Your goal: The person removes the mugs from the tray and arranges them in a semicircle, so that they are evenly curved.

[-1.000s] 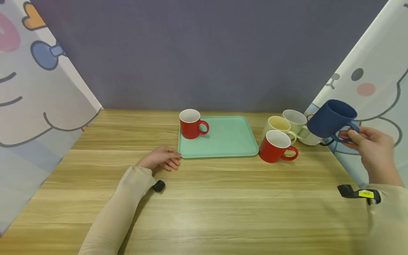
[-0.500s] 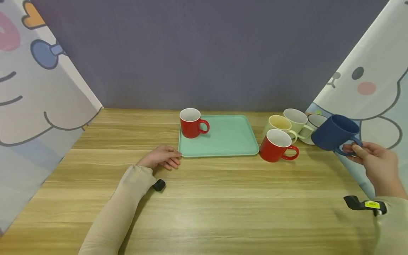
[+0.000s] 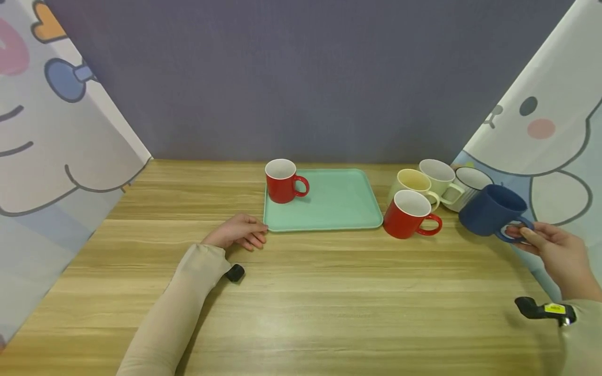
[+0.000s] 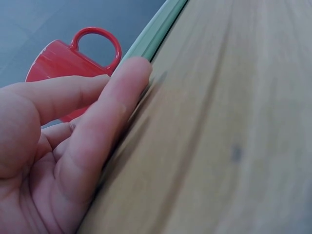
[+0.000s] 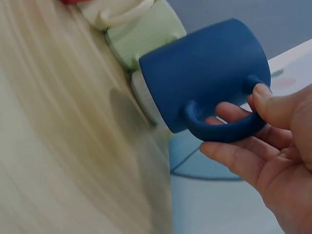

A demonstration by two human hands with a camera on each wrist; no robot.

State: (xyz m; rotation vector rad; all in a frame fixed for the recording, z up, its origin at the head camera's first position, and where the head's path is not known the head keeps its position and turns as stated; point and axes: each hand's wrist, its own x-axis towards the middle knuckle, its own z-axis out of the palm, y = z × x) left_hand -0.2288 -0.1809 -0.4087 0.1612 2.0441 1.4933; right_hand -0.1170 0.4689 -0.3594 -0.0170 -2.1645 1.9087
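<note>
- Holding the blue mug [image 3: 490,210] by its handle, my right hand [image 3: 557,256] keeps a closed grip there: thumb on top, fingers curled through the loop.
- The mug hangs tilted above the bench [image 3: 329,303], near its right edge, just beside the white mug [image 3: 470,183] and the pale green mug [image 3: 438,176].
- My left hand [image 3: 237,232] rests on the bench with relaxed fingers, holding nothing, fingertips at the near left corner of the green tray [image 3: 338,209].
- One red mug [image 3: 281,181] stands on the tray; another red mug [image 3: 408,215] stands just right of it, next to a cream mug [image 3: 413,184].
</note>
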